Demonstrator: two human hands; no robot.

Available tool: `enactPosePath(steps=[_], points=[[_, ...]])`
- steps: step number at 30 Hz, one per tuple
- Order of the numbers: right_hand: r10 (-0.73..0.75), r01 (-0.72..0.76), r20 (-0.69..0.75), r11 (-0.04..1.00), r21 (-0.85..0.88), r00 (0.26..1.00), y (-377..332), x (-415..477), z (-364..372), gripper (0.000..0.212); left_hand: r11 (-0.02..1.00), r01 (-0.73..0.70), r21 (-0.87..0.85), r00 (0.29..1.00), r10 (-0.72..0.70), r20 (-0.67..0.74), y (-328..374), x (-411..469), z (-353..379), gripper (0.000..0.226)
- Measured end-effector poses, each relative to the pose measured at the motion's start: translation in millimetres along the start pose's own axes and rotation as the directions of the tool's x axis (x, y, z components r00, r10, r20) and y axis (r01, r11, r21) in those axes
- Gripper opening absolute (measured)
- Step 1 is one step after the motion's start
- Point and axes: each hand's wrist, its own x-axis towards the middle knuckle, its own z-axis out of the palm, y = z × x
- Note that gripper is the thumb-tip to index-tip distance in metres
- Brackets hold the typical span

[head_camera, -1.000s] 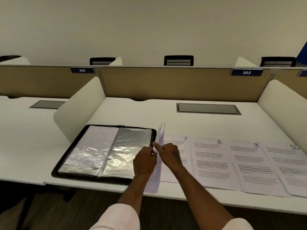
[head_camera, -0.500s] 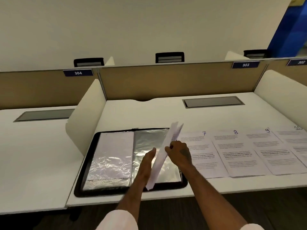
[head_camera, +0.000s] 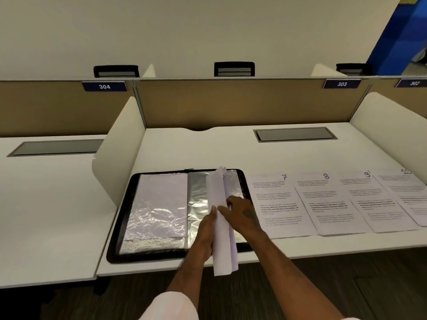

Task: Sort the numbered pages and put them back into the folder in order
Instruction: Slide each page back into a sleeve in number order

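page [head_camera: 218,192] on edge over open folder [head_camera: 120,227]
long axis near-to-far, directly above right-hand sleeve [head_camera: 198,199]; right grip [head_camera: 242,215] pinching mid-sheet, left grip [head_camera: 204,229] flat-fingered against left face, nearer that sleeve; pages 7 to 10 [head_camera: 277,204] flat on desk [head_camera: 184,153] further right.

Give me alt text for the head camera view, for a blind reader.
The right hand holds a curled page, left hand against it, over the open black folder on a white desk. Page 7, page 8, page 9 and page 10 lie in a row to its right.
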Motion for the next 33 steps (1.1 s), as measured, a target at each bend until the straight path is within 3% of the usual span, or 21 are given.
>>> enactPosePath(steps=[7,9,10,12,14,16,20,27,33], points=[[0.042,-0.040,-0.072,0.998,0.040,0.996,20,-6,18,0.028,0.998,0.064,-0.027,0.997,-0.065,-0.037,-9,4,11,0.066],[0.038,-0.035,-0.089,0.999,0.039,0.995,28,-3,16,0.028,0.984,0.040,0.171,0.991,-0.017,-0.133,-5,9,3,0.055],[0.035,-0.033,-0.091,0.999,0.026,0.995,31,-1,14,0.028,0.935,0.013,0.353,0.983,0.052,-0.174,-3,12,-5,0.048],[0.004,-0.006,-0.093,1.000,-0.014,0.996,38,5,12,0.027,0.663,-0.016,0.749,0.963,0.212,-0.166,1,18,-24,0.040],[-0.023,0.020,-0.113,0.999,-0.026,0.993,43,7,12,0.025,0.339,-0.014,0.941,0.971,0.229,-0.068,4,25,-42,0.040],[-0.024,0.020,-0.125,0.999,-0.032,0.992,46,7,16,0.024,0.108,-0.053,0.993,0.988,0.151,0.036,6,29,-54,0.046],[-0.007,-0.001,-0.141,0.998,-0.057,0.990,48,4,24,0.027,-0.221,-0.163,0.962,0.980,0.079,0.184,-5,37,-68,0.057],[0.041,-0.062,-0.185,0.992,-0.112,0.982,44,-8,32,0.028,-0.294,-0.261,0.920,0.930,0.178,0.321,-15,42,-75,0.018],[0.068,-0.105,-0.261,0.986,-0.129,0.963,35,-13,32,0.028,-0.131,-0.275,0.952,0.936,0.188,0.296,-10,44,-82,0.024]])
